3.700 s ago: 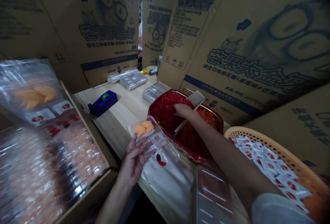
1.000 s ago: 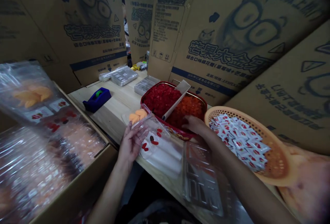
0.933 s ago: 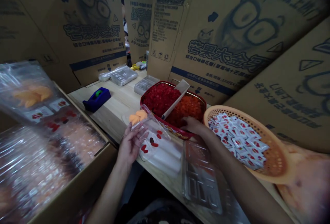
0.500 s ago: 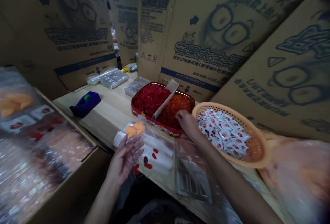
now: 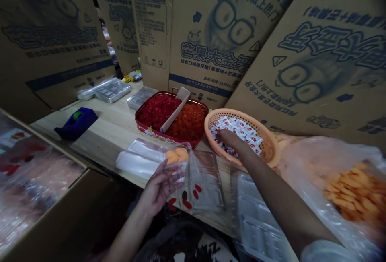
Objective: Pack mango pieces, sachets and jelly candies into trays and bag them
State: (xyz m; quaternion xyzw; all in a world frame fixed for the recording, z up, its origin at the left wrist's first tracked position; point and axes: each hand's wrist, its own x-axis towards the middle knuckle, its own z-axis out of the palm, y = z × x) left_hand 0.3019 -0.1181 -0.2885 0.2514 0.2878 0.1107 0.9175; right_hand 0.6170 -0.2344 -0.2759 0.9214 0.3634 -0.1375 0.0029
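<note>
My left hand holds a clear printed plastic bag by its left side, fingers curled behind and against the film. Inside the bag's upper end lie orange candy pieces; red and dark printed marks show on its lower part. My right hand reaches down into an orange perforated basket of small white-and-red sachets. Its fingertips are hidden among the sachets. Left of the basket stands a red tin, split by a cardboard strip into red wrapped pieces and orange wrapped pieces.
A blue tape dispenser sits on the wooden table. White film sleeves and clear plastic trays lie along the front. A large bag of orange candies is at right. An open carton stands at left; printed cartons wall the back.
My right hand has moved from the orange side of the tin into the basket of sachets. My left hand has shifted the bag rightward, off the white sleeves. The view has turned right.
</note>
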